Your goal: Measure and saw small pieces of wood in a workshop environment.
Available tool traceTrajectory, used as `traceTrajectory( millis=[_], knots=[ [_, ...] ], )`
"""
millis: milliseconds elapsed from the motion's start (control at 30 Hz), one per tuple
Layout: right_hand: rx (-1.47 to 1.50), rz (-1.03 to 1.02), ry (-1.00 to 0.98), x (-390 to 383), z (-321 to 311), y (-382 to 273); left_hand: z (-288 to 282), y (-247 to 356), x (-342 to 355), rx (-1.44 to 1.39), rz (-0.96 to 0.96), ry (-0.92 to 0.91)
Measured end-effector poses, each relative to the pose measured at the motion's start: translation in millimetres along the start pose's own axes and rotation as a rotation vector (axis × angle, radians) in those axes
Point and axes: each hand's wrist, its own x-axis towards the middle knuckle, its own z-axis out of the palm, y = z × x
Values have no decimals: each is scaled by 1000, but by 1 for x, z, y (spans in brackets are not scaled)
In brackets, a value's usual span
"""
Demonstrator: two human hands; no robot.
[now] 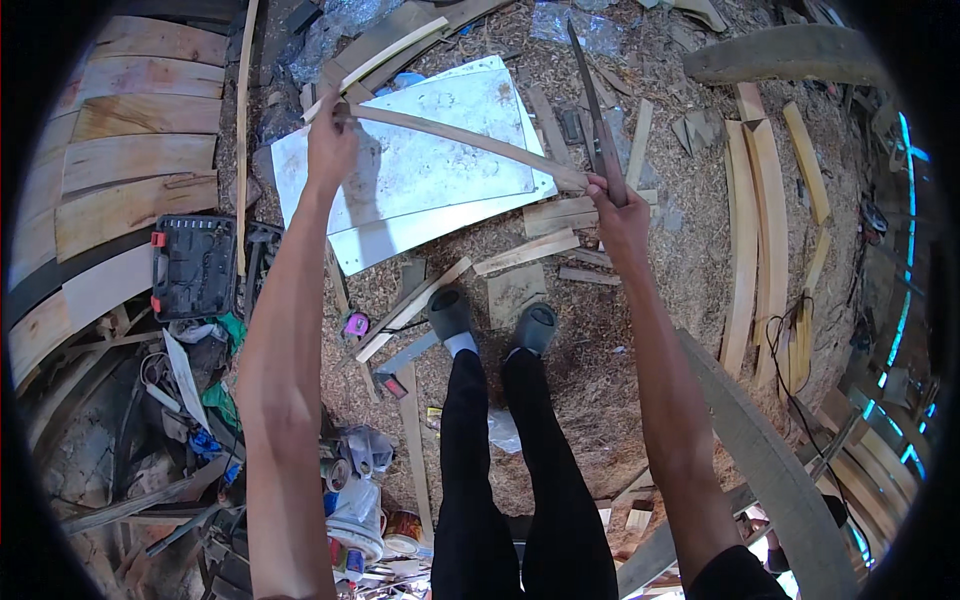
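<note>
My left hand is closed around one end of a long thin wooden strip. The strip runs across in front of me to my right hand, whose fingers are closed at its other end. From the right hand a long, dark, narrow piece points away, tapering at the far tip; its material is unclear. A paler strip slants up beside the left hand, and I cannot tell if that hand grips it too. Below the held strip lie white, stained sheets on the ground.
Wood shavings and offcuts cover the ground around my shoes. Boards line the left, above an open tool case. A pink tape measure lies near my left foot. Long planks and a black cable are at right.
</note>
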Motion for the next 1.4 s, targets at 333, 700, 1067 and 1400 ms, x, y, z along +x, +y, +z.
traceTrajectory(
  millis=[333, 700, 1067, 1400],
  knots=[
    [46, -9, 94, -25, 23, -16, -65, -20, -80, -170, -218, 43],
    [-192, -87, 71, -42, 64, -36, -92, -44, -160, -263, -479, 220],
    [-471, -56, 117, -42, 70, -35, -84, -61, -171, -218, -405, 256],
    [-499, -101, 175, -38, 70, -23, -80, -77, -177, -214, -417, 264]
  ],
)
